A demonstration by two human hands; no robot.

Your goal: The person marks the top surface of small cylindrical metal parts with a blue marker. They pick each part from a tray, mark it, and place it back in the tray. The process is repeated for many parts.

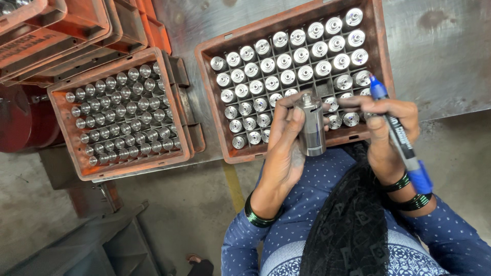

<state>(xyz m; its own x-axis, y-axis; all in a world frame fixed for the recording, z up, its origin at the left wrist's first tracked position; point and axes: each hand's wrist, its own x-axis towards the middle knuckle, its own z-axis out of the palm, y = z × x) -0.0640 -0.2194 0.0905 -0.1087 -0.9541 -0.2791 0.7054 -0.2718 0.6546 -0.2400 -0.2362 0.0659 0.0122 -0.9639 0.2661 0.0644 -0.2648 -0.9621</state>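
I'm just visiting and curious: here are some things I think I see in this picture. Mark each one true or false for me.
1. The left hand holds a metal cylinder upright. True.
2. The right hand holds a red screwdriver. False: it holds a blue marker pen.
3. The crate under the hands is full of plastic bottles. False: it holds rows of shiny metal cylinders in a divider grid.
4. A second crate of smaller metal parts sits to the left. True.
5. The person wears green bangles on the left wrist. True.
6. Both hands are empty. False: each holds something.
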